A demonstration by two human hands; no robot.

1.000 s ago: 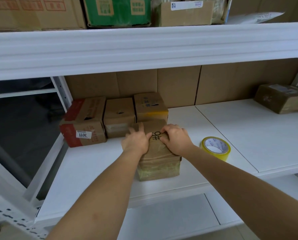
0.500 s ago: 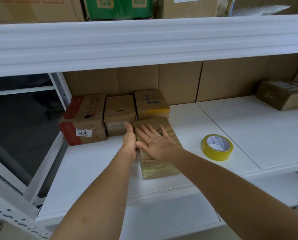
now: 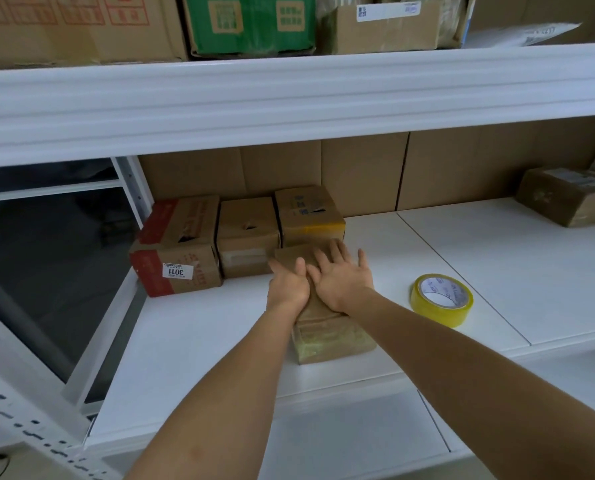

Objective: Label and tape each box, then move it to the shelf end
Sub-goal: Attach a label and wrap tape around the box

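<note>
Both palms flat on taped box: right hand fingers spread, left hand beside it, gripping nothing. Tape roll nearby on shelf; 3 boxes just behind.

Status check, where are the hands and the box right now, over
Left hand and right hand open, flat on the taped box. Box pressed against the row of three boxes. Tape roll to the right, apart.

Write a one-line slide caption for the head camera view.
Both hands, left and right, press flat on a taped brown box beside three boxes; yellow tape roll nearby.
</note>
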